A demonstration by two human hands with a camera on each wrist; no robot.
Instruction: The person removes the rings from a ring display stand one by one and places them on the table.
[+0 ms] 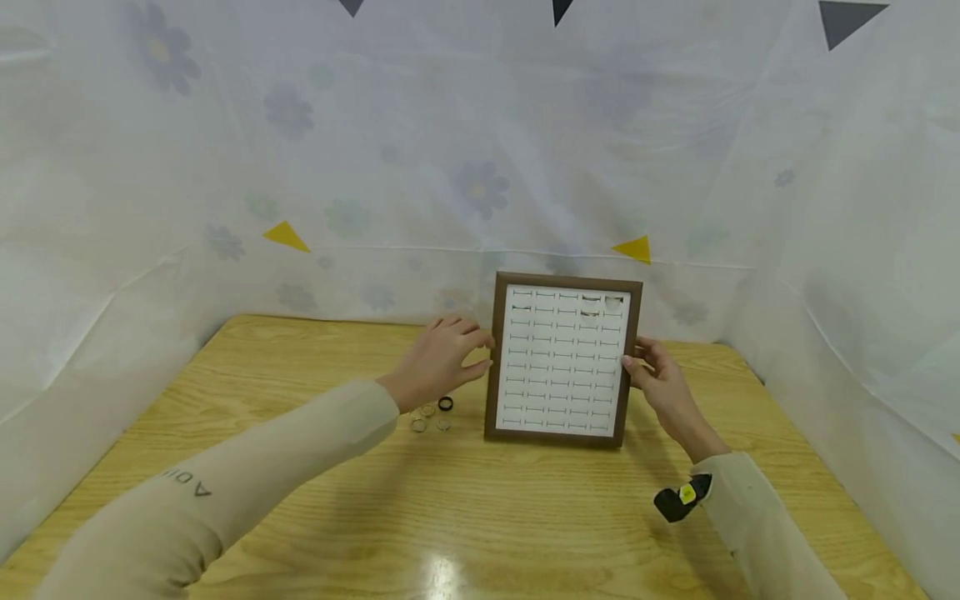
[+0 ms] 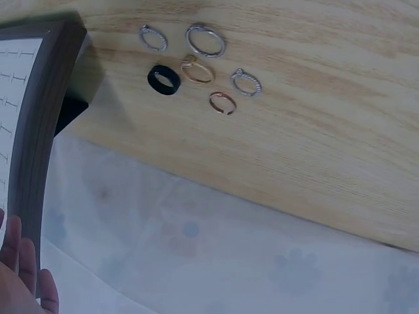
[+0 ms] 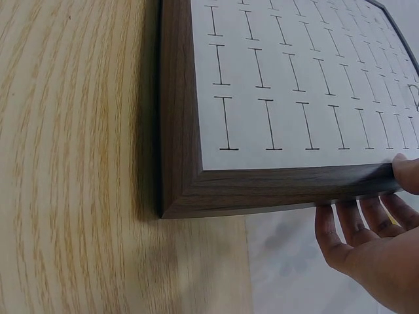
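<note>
A brown wooden frame [image 1: 491, 375] holding a white slotted ring board stands tilted up near the back of the table. A few rings [image 1: 592, 300] sit in its top right slots. My left hand [image 1: 446, 360] reaches the frame's left edge with fairly straight fingers [image 2: 16, 261] lying beside the frame [image 2: 39, 144]. My right hand [image 1: 660, 379] pinches the right edge: the thumb [image 3: 407, 173] lies on the front of the frame [image 3: 262, 190] and the fingers [image 3: 350, 226] reach behind. Several loose rings lie left of the frame, among them a black ring [image 2: 163, 80] [image 1: 446, 403] and a large silver ring [image 2: 205, 40].
The wooden table [image 1: 450, 517] is walled on three sides by a white flowered sheet [image 1: 480, 192] hanging close behind the frame. A black and yellow device [image 1: 682, 498] sits on my right wrist.
</note>
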